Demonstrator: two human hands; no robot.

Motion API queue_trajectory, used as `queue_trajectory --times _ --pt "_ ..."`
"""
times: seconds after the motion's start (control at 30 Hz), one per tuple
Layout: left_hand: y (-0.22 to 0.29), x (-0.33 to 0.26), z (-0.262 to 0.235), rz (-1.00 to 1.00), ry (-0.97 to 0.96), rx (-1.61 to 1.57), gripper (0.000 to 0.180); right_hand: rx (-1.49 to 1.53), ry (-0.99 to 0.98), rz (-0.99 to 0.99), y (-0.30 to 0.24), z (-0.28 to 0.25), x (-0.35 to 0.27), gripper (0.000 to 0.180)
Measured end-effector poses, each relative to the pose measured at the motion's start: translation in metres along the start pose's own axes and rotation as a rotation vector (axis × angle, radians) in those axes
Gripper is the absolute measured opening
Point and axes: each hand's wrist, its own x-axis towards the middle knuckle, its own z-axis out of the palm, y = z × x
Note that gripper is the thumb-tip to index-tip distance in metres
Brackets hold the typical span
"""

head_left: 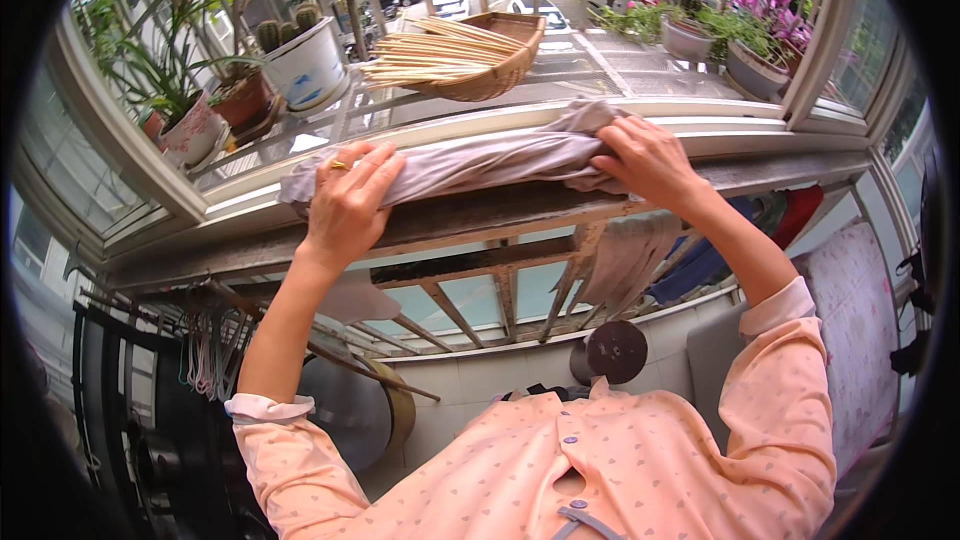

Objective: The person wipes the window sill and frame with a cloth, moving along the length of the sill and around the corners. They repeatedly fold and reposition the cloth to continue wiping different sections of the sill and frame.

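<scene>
A grey-lilac cloth [480,162] lies stretched along the white window sill [720,130]. My left hand [348,202], with a ring on one finger, presses flat on the cloth's left end. My right hand [645,158] grips the bunched right end of the same cloth. Both arms reach up from pink dotted sleeves. Below the sill runs a worn wooden ledge [500,215].
Outside on the barred shelf stand a woven basket [490,55] holding thin sticks, a white pot with cacti [305,65], a spider plant pot [190,125] and flowering pots [755,60]. Clothes hang under the ledge [625,260]. Hangers [205,355] cluster at lower left.
</scene>
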Motion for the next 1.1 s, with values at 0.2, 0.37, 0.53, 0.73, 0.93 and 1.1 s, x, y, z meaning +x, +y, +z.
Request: queue_trajectory --times 0.2,0.37,0.53,0.73,0.93,1.1 --pt "0.073 0.080 0.055 0.150 -0.125 -0.218 0.052 -0.236 -0.040 0.253 0.103 -0.036 -0.082 0.025" --pt "0.142 0.144 0.097 0.334 0.076 -0.106 0.039 -0.249 -0.144 0.455 0.178 -0.061 -0.131 0.030" --pt "0.189 0.178 0.115 0.339 -0.032 -0.159 0.036 0.015 -0.198 0.759 0.226 -0.075 -0.144 0.040" --pt "0.176 0.179 0.109 0.295 -0.075 -0.273 0.028 -0.160 -0.014 0.543 0.200 -0.058 -0.129 0.058" --pt "0.115 0.146 0.082 0.034 -0.273 -0.487 0.030 0.154 0.113 0.220 0.106 -0.031 -0.067 0.043" --pt "0.042 0.082 0.040 -0.085 -0.304 -0.327 0.031 0.251 -0.079 -0.018 0.015 -0.007 0.003 0.041"
